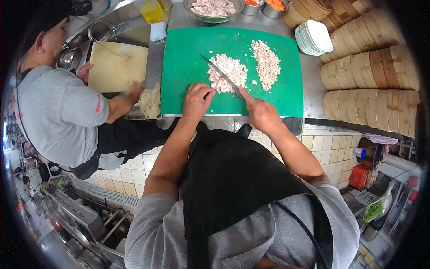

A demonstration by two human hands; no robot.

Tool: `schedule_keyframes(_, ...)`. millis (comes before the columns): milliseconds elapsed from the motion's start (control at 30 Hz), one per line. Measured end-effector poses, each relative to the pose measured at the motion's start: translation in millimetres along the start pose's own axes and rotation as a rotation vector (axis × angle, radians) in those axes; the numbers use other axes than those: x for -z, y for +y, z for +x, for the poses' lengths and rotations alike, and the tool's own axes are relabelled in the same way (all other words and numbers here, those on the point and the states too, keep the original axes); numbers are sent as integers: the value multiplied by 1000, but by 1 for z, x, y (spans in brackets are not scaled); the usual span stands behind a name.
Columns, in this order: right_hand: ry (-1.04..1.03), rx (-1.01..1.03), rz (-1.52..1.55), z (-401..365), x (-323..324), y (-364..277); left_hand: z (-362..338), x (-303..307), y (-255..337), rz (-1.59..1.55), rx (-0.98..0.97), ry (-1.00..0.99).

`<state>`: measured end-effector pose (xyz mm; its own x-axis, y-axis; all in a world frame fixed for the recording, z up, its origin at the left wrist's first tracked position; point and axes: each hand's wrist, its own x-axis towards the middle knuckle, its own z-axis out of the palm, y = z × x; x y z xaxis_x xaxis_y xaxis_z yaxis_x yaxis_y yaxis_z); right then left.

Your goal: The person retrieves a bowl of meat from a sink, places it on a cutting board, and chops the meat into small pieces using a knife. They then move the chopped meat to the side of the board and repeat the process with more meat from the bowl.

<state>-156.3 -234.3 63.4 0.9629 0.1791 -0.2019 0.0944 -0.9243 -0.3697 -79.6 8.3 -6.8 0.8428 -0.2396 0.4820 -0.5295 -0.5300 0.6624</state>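
My right hand [264, 115] grips the handle of a knife [222, 75]. The blade slants up and left across a pile of chopped pale meat [232, 71]. Left of the handle, my left hand [195, 102] rests at the front of the green cutting board [183, 58], fingers curled in beside the pile's lower left edge. What lies under those fingers, if anything, is hidden. A second, longer heap of finely chopped meat [267, 65] lies to the right on the board. Small scraps are scattered around both heaps.
A bowl of sliced meat [214, 10] and tubs of orange pieces [275, 6] stand behind the board. Stacked plates [313, 38] and bamboo steamers [369, 69] line the right. At left, a co-worker [58, 107] leans over a pale board [117, 67] by a cloth [150, 103].
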Motion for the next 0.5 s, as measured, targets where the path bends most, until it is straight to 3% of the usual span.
schedule_keyframes(67,196,60,135,-6,6,-4,-1,2,-2,10,0,7)
schedule_keyframes(233,29,-13,67,-1,4,5,1,7,-5,56,15,-11)
schedule_keyframes(300,-24,-31,99,-2,9,7,0,12,-3,99,79,-107)
schedule_keyframes(367,129,-31,198,-3,13,11,6,13,-5,171,101,-184)
schedule_keyframes(500,211,-130,183,-9,15,32,25,8,0,361,137,-429)
